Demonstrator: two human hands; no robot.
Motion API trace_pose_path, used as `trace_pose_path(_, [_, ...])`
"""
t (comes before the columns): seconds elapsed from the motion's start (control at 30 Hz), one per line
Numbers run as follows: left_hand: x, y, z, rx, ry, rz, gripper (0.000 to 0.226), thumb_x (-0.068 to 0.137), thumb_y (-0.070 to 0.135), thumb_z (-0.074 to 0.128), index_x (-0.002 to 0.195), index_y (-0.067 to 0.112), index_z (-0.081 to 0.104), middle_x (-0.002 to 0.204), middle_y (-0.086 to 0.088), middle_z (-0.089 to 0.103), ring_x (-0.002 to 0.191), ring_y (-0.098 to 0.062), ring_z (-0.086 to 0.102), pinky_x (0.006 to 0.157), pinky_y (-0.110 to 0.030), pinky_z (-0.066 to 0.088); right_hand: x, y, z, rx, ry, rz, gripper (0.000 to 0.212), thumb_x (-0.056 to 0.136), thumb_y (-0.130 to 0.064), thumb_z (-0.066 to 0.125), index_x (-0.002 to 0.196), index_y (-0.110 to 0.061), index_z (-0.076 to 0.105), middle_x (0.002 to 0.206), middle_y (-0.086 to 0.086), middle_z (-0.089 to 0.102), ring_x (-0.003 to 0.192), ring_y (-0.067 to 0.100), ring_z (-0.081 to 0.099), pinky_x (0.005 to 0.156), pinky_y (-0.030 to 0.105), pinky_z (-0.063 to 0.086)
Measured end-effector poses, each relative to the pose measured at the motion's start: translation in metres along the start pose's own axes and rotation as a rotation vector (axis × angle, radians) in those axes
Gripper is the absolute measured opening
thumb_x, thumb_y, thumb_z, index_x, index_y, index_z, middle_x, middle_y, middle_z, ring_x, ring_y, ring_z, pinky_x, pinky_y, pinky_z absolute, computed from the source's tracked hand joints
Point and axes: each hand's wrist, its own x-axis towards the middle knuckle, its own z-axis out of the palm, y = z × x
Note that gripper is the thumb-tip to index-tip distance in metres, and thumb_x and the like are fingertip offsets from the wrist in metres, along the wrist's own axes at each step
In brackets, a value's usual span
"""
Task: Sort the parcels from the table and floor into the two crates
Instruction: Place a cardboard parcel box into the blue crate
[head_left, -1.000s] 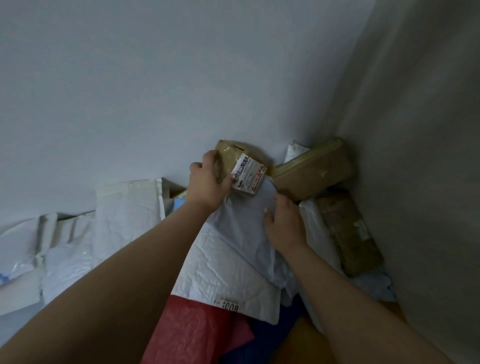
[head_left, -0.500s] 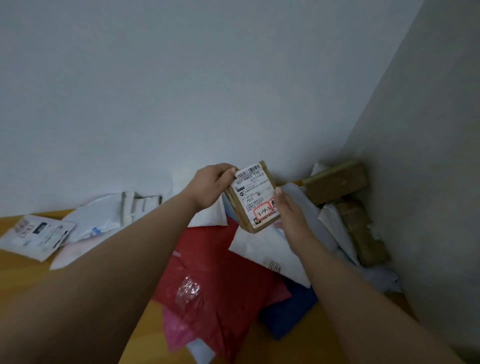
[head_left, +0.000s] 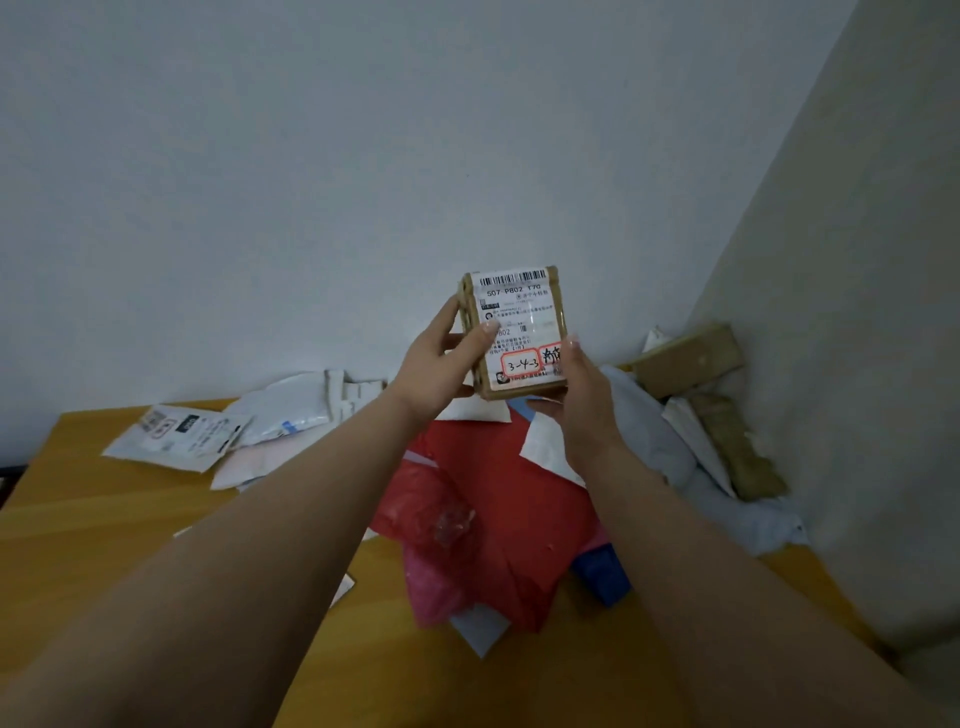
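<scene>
— Head view: small brown cardboard parcel with white label (head_left: 517, 332) held upright above the orange wooden table (head_left: 93, 509). Left hand (head_left: 441, 364) gripping at nine o'clock, right hand (head_left: 576, 389) cupping at five.
— Read label first, thumbs off the print. Wall corner close at three o'clock; open room toward eight. No crates in sight.

The small print on the label of the small cardboard box (head_left: 519, 332) is too fine to read. The left hand (head_left: 441, 364) covers the box's left edge, and the right hand (head_left: 574, 400) hides its lower right corner. The blue parcel (head_left: 600, 574) lies mostly under the red mailer bag (head_left: 514, 499). Both forearms are cut by the bottom edge.
</scene>
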Motion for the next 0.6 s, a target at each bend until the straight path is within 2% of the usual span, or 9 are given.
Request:
trace_pose_path(0.1, [-0.011, 0.006, -0.012, -0.002, 0.006, 0.046, 0.037, 0.098, 0.038, 0.053, 0.135, 0.04, 0.048, 0.111, 0.0, 0.071, 0.099, -0.017, 0.07, 0.08, -0.043, 0.059, -0.011, -0.001, 0.011, 0.001, 0.004, -0.007, 0.045, 0.101, -0.043, 0.038, 0.128, -0.015, 0.061, 0.109, 0.006, 0.072, 0.099, 0.021, 0.069, 0.078, 0.035, 0.058])
trace_pose_path(0.2, [-0.019, 0.007, -0.021, -0.006, 0.015, 0.049, 0.041, 0.1, 0.036, 0.05, 0.14, 0.039, 0.044, 0.109, 0.003, 0.072, 0.096, -0.013, 0.071, 0.073, -0.034, 0.06, -0.022, 0.0, 0.02, 0.017, 0.0, -0.006, 0.04, 0.1, -0.043, 0.042, 0.121, -0.018, 0.065, 0.105, 0.004, 0.073, 0.102, 0.023, 0.068, 0.081, 0.038, 0.058])
trace_pose_path(0.33, [-0.032, 0.007, -0.029, -0.013, 0.027, 0.034, 0.043, 0.1, 0.036, 0.048, 0.143, 0.038, 0.042, 0.11, 0.005, 0.072, 0.095, -0.01, 0.071, 0.07, -0.028, 0.059, -0.032, 0.001, 0.026, 0.024, -0.025, -0.001, 0.032, 0.1, -0.042, 0.045, 0.112, -0.024, 0.068, 0.105, 0.003, 0.074, 0.103, 0.024, 0.068, 0.085, 0.042, 0.057])
trace_pose_path(0.4, [-0.038, 0.006, -0.032, -0.018, 0.051, 0.028, 0.042, 0.1, 0.037, 0.048, 0.142, 0.039, 0.043, 0.109, 0.006, 0.072, 0.095, -0.01, 0.071, 0.07, -0.028, 0.059, -0.035, 0.002, 0.028, 0.017, -0.043, -0.001, 0.028, 0.099, -0.042, 0.046, 0.105, -0.028, 0.069, 0.102, 0.002, 0.074, 0.102, 0.023, 0.069, 0.083, 0.041, 0.057])
trace_pose_path(0.5, [-0.043, 0.003, -0.034, -0.005, 0.079, 0.013, 0.042, 0.099, 0.04, 0.05, 0.14, 0.039, 0.044, 0.107, 0.004, 0.073, 0.094, -0.012, 0.071, 0.074, -0.035, 0.061, -0.037, 0.008, 0.03, -0.008, -0.058, 0.019, 0.03, 0.099, -0.044, 0.046, 0.106, -0.026, 0.069, 0.103, 0.002, 0.074, 0.101, 0.022, 0.069, 0.082, 0.039, 0.058])
trace_pose_path(0.6, [-0.047, -0.003, -0.029, -0.026, 0.131, -0.062, 0.065, 0.094, 0.046, 0.056, 0.15, 0.032, 0.027, 0.11, 0.002, 0.071, 0.096, -0.013, 0.07, 0.081, -0.039, 0.059, -0.038, 0.015, 0.028, -0.029, -0.065, 0.05, 0.036, 0.099, -0.048, 0.043, 0.109, -0.024, 0.067, 0.103, 0.002, 0.074, 0.097, 0.022, 0.07, 0.08, 0.037, 0.059])
